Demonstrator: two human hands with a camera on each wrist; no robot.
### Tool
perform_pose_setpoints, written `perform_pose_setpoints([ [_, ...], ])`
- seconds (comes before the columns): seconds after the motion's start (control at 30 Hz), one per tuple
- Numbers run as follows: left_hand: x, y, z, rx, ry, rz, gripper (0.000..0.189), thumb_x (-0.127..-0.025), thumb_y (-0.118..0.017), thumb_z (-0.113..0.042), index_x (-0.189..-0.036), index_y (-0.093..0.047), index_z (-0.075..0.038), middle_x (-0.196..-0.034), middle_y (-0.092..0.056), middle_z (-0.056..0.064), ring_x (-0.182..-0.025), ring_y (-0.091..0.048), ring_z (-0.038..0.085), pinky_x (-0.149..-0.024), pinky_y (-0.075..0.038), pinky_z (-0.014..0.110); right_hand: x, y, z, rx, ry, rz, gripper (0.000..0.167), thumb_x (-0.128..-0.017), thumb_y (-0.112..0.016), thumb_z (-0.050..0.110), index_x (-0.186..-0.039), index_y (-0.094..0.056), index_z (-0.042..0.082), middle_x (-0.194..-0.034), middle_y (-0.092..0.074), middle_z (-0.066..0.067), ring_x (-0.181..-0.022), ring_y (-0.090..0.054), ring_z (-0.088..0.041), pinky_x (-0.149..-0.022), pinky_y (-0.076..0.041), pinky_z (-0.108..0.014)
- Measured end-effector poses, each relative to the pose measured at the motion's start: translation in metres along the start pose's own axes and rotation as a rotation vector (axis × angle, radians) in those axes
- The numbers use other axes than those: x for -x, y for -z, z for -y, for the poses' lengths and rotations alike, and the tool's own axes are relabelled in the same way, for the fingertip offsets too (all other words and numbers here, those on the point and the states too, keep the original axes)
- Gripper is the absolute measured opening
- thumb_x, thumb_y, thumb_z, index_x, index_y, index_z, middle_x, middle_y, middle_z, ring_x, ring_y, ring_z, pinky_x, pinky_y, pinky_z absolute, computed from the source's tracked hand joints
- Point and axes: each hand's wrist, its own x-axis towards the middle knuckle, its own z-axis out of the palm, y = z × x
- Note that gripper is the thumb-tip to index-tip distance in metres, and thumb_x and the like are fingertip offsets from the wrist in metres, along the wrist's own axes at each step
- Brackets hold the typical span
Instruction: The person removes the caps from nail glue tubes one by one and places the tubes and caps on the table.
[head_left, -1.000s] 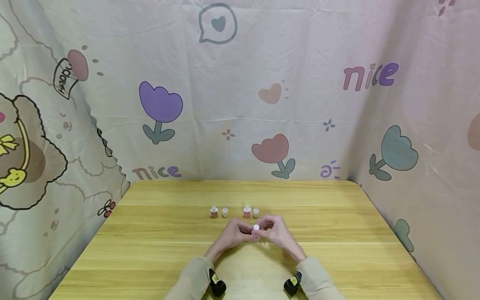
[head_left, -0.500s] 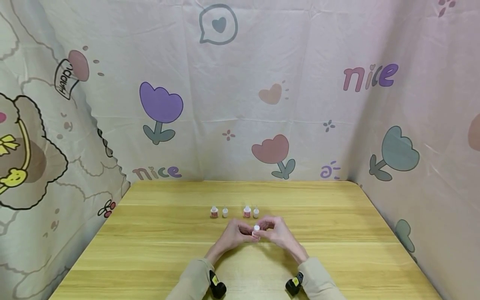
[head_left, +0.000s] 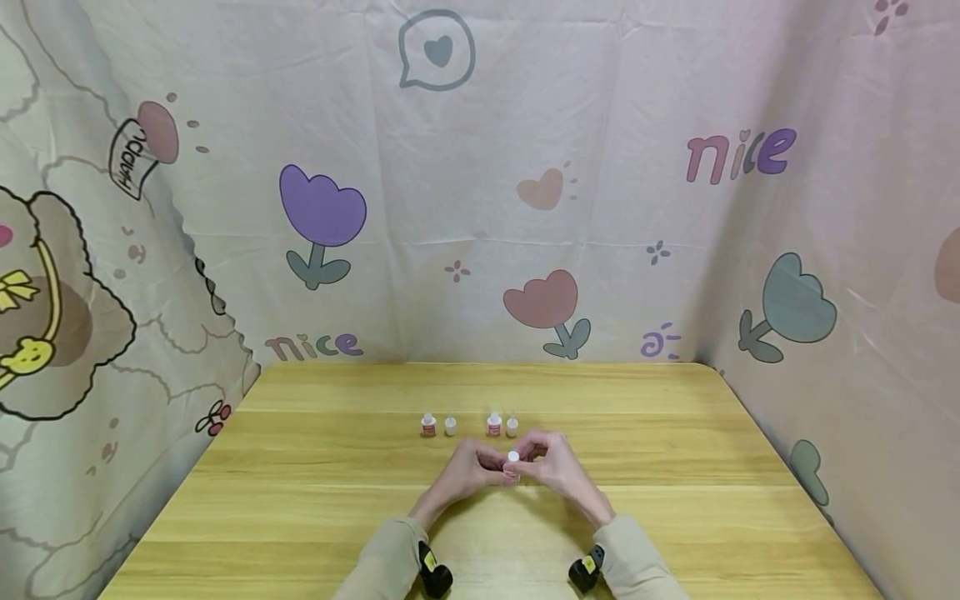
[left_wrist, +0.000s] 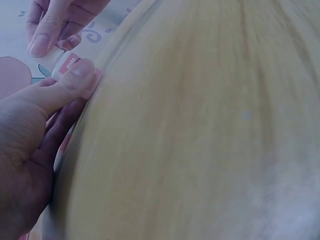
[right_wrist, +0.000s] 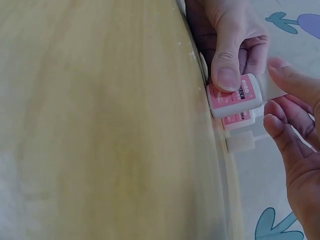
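A small white glue bottle (right_wrist: pixel 234 104) with a pink label stands upright between both hands in the head view. My left hand (head_left: pixel 463 475) pinches its body; in the right wrist view the thumb lies across the label. Thumb and fingers of my right hand (head_left: pixel 557 468) pinch the white cap (right_wrist: pixel 270 86), which sits on the bottle's top. Further back are two more glue bottles, one on the left (head_left: pixel 428 426) and one on the right (head_left: pixel 494 425), without caps. Beside each stands a white cap, the left one (head_left: pixel 450 427) and the right one (head_left: pixel 512 427), with a thin pin pointing up.
The wooden table (head_left: pixel 337 467) spreads out on both sides of the hands. A printed cloth (head_left: pixel 465 183) hangs along its back and sides. Each sleeved wrist wears a black camera, on the left (head_left: pixel 435 575) and on the right (head_left: pixel 585 571).
Both hands keep their hold on the glue bottle and its cap. My right hand and wrist shift very slightly; the bottles and caps behind stay where they were.
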Motion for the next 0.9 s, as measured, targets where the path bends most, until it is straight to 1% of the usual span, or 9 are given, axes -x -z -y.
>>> perform_pose_setpoints([
  [0.17, -0.0004, 0.0007, 0.0005, 0.012, 0.006, 0.02, 0.019, -0.08, -0.084, -0.01, -0.098, -0.08, -0.004, -0.091, -0.079, 0.013, -0.079, -0.076, 0.016, -0.071, -0.059, 0.021, 0.0004, 0.0006, -0.0002, 0.021, 0.039, 0.006, 0.009, -0.083, -0.081, 0.007, -0.088, -0.074, 0.006, -0.081, -0.074, -0.011, -0.073, -0.064, 0.0, -0.067, -0.057, -0.024],
  [0.3, -0.0006, 0.0013, 0.0013, 0.014, -0.004, 0.025, 0.019, -0.081, -0.084, -0.01, -0.098, -0.08, -0.003, -0.092, -0.079, 0.014, -0.08, -0.076, 0.016, -0.071, -0.059, 0.021, 0.0004, 0.0015, -0.0001, 0.049, 0.072, 0.022, 0.009, -0.083, -0.08, 0.006, -0.091, -0.075, 0.006, -0.084, -0.074, -0.01, -0.076, -0.065, -0.002, -0.074, -0.058, -0.026],
  [0.43, -0.0005, 0.0013, 0.0022, 0.008, -0.013, 0.019, 0.019, -0.081, -0.084, -0.011, -0.098, -0.08, -0.004, -0.092, -0.079, 0.014, -0.08, -0.077, 0.018, -0.07, -0.059, 0.021, 0.0007, 0.0029, 0.0009, 0.057, 0.062, 0.033, 0.011, -0.084, -0.079, 0.007, -0.094, -0.076, 0.005, -0.088, -0.075, -0.01, -0.079, -0.066, -0.003, -0.078, -0.058, -0.025],
  [0.57, 0.0, 0.0013, 0.0026, 0.0, -0.013, 0.006, 0.019, -0.08, -0.085, -0.011, -0.096, -0.08, -0.004, -0.09, -0.079, 0.014, -0.077, -0.076, 0.016, -0.068, -0.058, 0.02, 0.0006, 0.0025, 0.0027, 0.051, 0.029, 0.021, 0.014, -0.082, -0.083, 0.011, -0.092, -0.075, 0.008, -0.085, -0.074, -0.008, -0.075, -0.065, -0.001, -0.072, -0.058, -0.025],
  [0.7, 0.0001, 0.001, 0.0024, -0.008, -0.004, -0.005, 0.018, -0.079, -0.086, -0.012, -0.096, -0.08, -0.006, -0.09, -0.079, 0.012, -0.077, -0.076, 0.013, -0.069, -0.058, 0.02, 0.0, 0.0011, 0.0042, 0.065, 0.022, -0.007, 0.017, -0.079, -0.086, 0.015, -0.088, -0.073, 0.01, -0.08, -0.073, -0.005, -0.071, -0.063, 0.001, -0.065, -0.057, -0.024],
  [0.8, -0.0001, 0.0008, 0.0022, -0.011, -0.003, -0.008, 0.018, -0.079, -0.085, -0.011, -0.096, -0.08, -0.006, -0.09, -0.079, 0.012, -0.077, -0.076, 0.015, -0.07, -0.059, 0.02, -0.0006, 0.0005, 0.0047, 0.069, 0.024, -0.013, 0.016, -0.079, -0.086, 0.014, -0.085, -0.072, 0.009, -0.078, -0.073, -0.006, -0.069, -0.062, 0.001, -0.063, -0.056, -0.022],
  [0.9, -0.0003, 0.0005, 0.0015, -0.01, 0.003, -0.002, 0.017, -0.08, -0.085, -0.011, -0.095, -0.08, -0.006, -0.09, -0.079, 0.012, -0.077, -0.076, 0.016, -0.07, -0.059, 0.02, -0.0005, 0.0006, 0.0053, 0.067, 0.015, -0.004, 0.013, -0.08, -0.084, 0.011, -0.085, -0.073, 0.009, -0.079, -0.073, -0.006, -0.07, -0.063, 0.001, -0.065, -0.056, -0.022],
])
